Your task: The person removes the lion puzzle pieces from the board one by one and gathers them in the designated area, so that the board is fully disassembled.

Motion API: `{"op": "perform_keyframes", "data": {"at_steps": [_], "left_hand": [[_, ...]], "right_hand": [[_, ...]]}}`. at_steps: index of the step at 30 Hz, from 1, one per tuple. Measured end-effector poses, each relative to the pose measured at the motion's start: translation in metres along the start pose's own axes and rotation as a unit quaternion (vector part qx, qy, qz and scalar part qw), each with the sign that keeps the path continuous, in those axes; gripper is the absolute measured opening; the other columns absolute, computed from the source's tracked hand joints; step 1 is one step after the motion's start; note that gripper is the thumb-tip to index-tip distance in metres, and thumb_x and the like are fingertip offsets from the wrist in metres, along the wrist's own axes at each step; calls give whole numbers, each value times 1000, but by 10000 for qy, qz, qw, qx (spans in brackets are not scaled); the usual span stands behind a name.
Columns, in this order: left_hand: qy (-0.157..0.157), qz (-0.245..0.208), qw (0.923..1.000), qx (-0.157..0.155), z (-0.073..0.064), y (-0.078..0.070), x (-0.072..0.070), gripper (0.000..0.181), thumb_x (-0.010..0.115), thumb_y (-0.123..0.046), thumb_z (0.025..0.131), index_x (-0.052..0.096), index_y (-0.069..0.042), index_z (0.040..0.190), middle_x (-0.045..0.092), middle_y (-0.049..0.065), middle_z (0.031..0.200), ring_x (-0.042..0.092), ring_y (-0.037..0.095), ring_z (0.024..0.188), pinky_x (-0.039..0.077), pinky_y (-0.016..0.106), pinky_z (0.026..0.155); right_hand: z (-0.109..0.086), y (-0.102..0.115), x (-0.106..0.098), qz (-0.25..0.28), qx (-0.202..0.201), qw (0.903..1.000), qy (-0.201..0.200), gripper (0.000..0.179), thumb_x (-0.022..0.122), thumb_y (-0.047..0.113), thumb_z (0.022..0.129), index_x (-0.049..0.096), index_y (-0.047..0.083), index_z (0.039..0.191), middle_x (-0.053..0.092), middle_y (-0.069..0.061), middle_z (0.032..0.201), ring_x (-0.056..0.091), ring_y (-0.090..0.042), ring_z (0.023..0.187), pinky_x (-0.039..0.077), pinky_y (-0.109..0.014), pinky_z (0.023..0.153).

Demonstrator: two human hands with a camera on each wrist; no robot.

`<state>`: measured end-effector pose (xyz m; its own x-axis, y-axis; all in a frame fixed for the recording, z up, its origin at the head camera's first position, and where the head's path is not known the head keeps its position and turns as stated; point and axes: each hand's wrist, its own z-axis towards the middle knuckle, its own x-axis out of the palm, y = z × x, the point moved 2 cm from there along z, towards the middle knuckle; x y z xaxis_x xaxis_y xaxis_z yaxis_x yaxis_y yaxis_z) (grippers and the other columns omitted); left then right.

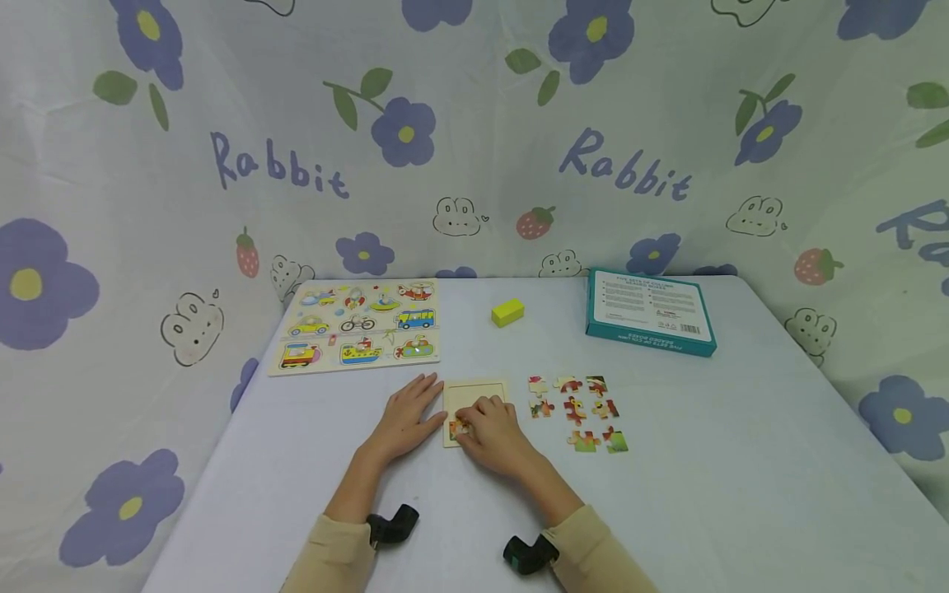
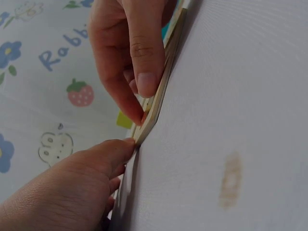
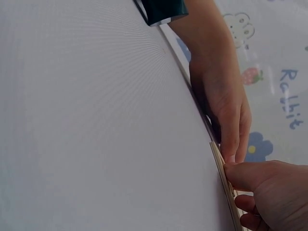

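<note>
A small wooden puzzle tray (image 1: 474,387) lies flat on the white table. In its lower left corner sits a colourful jigsaw piece (image 1: 456,428), partly covered by fingers. My right hand (image 1: 493,435) reaches over the tray, thumb and forefinger pinching that piece at the tray's near left corner. Along the left side, my left hand (image 1: 406,418) rests on the table with extended fingers, thumb tip at the tray's edge. The left wrist view shows the left thumb (image 2: 113,153) against the tray's corner, close below the right hand (image 2: 139,53).
Several loose jigsaw pieces (image 1: 574,409) lie in rows right of the tray. A board with vehicle pictures (image 1: 359,327) lies at the back left. A yellow block (image 1: 507,312) stands at the back middle, and a teal box (image 1: 650,313) at the back right.
</note>
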<state>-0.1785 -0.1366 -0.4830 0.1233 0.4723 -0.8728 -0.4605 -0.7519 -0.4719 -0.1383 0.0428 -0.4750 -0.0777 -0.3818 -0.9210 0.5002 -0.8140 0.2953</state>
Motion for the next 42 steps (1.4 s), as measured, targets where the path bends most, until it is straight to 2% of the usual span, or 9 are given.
{"op": "perform_keyframes", "data": {"at_steps": [9,24,33,42], "left_hand": [[26,-61,10000,-13,1,-1,0,56,57,-34,90,42,-8,138,32,9,146,21,28,136,19,53,104],[24,-48,10000,1,1,-2,-1,56,57,-33,90,43,-7,137,33,9,145,21,28,136,19,53,104],[-36,12,10000,33,0,0,1,55,57,-33,90,44,-7,136,34,10,145,23,28,135,20,53,103],[-40,13,10000,17,1,1,2,56,58,-33,89,43,-8,137,33,9,145,23,28,135,21,54,103]], "right_hand": [[0,-1,0,210,132,9995,209,28,61,34,88,61,17,110,51,1,98,41,-15,88,33,-35,76],[1,1,-2,502,209,9980,321,29,64,30,86,58,14,109,49,-1,100,40,-17,90,31,-38,77],[1,1,-1,668,152,9975,167,31,66,28,84,54,16,110,51,-2,101,42,-18,90,32,-38,78],[2,1,-4,817,113,9965,-113,21,63,22,87,57,18,106,54,7,83,44,-12,80,32,-36,75]]}}
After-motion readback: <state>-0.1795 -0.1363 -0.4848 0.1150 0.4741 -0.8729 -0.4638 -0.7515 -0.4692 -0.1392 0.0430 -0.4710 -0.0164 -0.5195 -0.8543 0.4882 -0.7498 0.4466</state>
